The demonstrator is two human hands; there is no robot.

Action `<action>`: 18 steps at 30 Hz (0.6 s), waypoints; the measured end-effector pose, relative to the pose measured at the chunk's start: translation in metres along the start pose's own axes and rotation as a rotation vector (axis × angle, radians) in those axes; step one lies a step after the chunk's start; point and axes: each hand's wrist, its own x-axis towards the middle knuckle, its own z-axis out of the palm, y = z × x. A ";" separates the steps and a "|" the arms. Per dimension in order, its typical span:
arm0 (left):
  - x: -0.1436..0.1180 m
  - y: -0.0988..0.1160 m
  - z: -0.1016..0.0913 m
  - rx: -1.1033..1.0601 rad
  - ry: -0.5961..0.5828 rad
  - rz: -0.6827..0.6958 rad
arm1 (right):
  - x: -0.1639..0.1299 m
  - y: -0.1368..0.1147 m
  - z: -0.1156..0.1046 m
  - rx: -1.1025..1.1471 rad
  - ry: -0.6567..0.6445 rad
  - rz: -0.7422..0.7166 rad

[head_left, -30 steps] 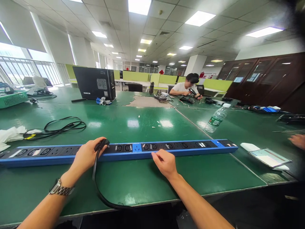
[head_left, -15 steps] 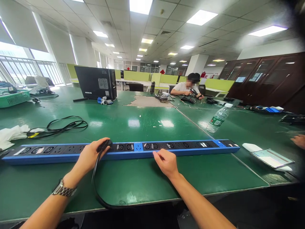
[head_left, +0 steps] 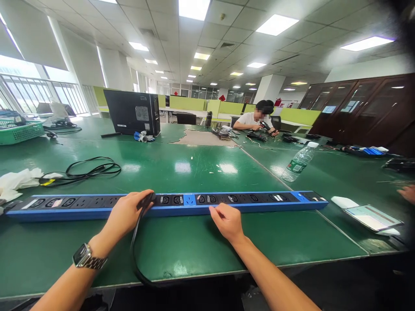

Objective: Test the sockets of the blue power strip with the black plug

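Observation:
A long blue and black power strip [head_left: 171,211] lies across the green table in front of me, with rows of sockets facing up. My left hand [head_left: 129,211] is closed around a black plug [head_left: 149,198] at the strip's middle-left sockets. Whether its prongs are fully seated is hidden. From the plug, a black cable [head_left: 132,248] hangs down over the table's front edge. My right hand [head_left: 228,220] is curled closed against the strip's front edge, right of the middle, thumb on the blue side. Its inner fingers are hidden.
A coiled black cable [head_left: 94,170] and white plastic [head_left: 21,181] lie left. Behind stand a black computer case [head_left: 129,114] and a green basket [head_left: 21,134]. A water bottle [head_left: 300,163] and tablet [head_left: 372,218] are right. Another person [head_left: 253,121] sits across; a third hand [head_left: 408,192] shows far right.
My left hand and the plug stay at nearly the same place on the strip, the wrist turned slightly. The right hand holds its position. The view has shifted a little.

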 end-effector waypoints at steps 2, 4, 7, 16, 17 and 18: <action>0.001 0.002 -0.001 0.036 -0.020 0.009 | 0.000 0.000 0.000 -0.002 -0.006 -0.002; 0.003 0.003 -0.001 0.082 -0.044 0.018 | 0.000 0.000 0.000 -0.001 -0.010 -0.005; 0.005 0.003 -0.002 0.135 -0.078 0.029 | 0.000 0.000 0.001 -0.002 -0.015 -0.012; -0.006 -0.003 0.010 0.126 0.022 0.107 | -0.002 0.001 0.001 -0.001 -0.031 -0.011; -0.008 -0.005 0.013 0.090 0.053 0.109 | -0.003 0.001 0.001 -0.001 -0.029 -0.008; -0.009 -0.007 0.016 0.063 0.084 0.108 | -0.003 0.001 0.001 -0.001 -0.027 -0.007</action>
